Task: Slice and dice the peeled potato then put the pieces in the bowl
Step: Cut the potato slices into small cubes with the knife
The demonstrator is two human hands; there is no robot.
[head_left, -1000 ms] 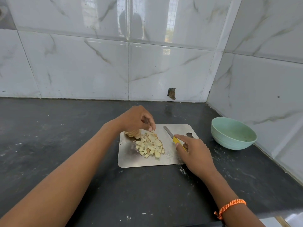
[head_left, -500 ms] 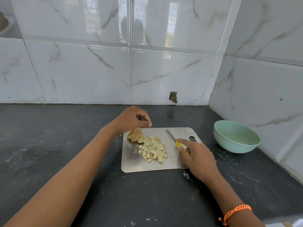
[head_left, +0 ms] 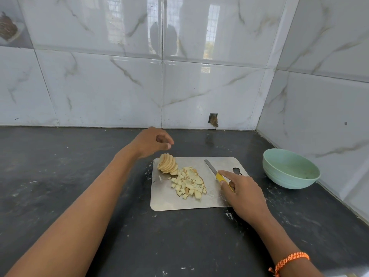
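Head view, looking down on the dark desk [head_left: 79,176]; a metal cutting board [head_left: 165,200] lies in the middle, and on it a stack of potato slices [head_left: 167,166] leans at the far left corner, with a heap of diced pieces [head_left: 188,183] just to its right; the green bowl [head_left: 290,168] sits well off to the right, apart from the board, and looks to hold no potato yet. The knife [head_left: 214,171] lies on the board's right side, blade pointing away and to the left, yellow handle toward the person; the right hand [head_left: 245,194] is on that handle, forefinger stretched along it, the other fingers curling round; a light grip, it seems. The left hand [head_left: 152,142] hovers just above and behind the slices, fingers loosely curled, thumb and forefinger nearly meeting, holding nothing that I can see. So the slices lie just below the left hand and left of the blade; my read is that dicing is partway done and the stack wants steadying next.
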